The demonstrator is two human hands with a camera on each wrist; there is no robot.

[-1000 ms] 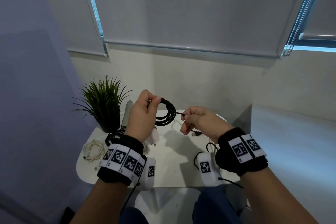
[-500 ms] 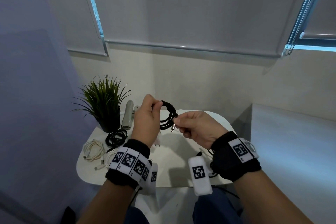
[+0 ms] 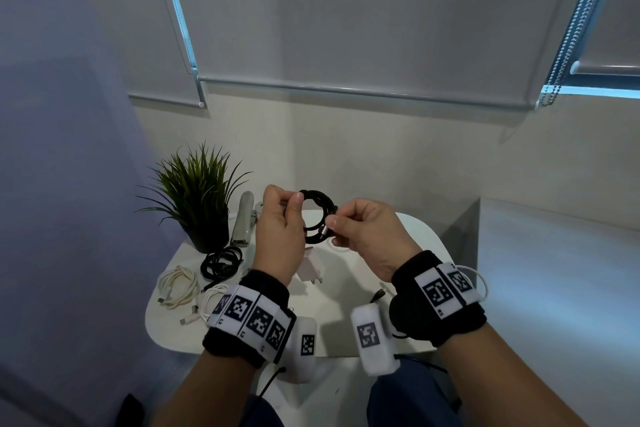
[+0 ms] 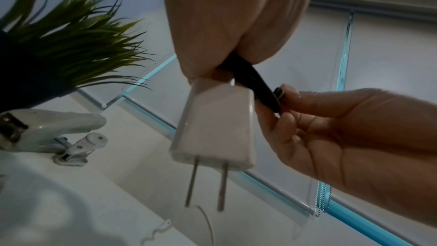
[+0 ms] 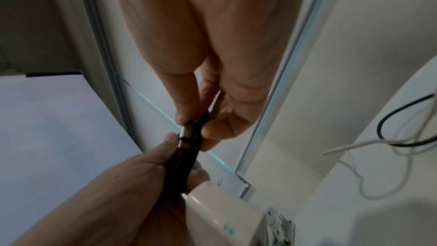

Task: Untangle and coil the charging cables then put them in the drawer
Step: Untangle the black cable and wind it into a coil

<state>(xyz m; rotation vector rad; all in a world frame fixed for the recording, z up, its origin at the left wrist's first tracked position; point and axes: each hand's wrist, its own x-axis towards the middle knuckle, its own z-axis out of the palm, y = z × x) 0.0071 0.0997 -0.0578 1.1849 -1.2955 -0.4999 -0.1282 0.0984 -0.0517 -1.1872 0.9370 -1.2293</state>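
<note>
While left hand (image 3: 277, 236) grips black coil (image 3: 320, 215) | right hand (image 3: 367, 236) pinches its connector (image 3: 325, 230) | above table (image 3: 346, 288)

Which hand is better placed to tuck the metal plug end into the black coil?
The right hand, probably. It already pinches the metal plug end beside the black coil, while the left hand grips the coil, with the white charger hanging below.
</note>
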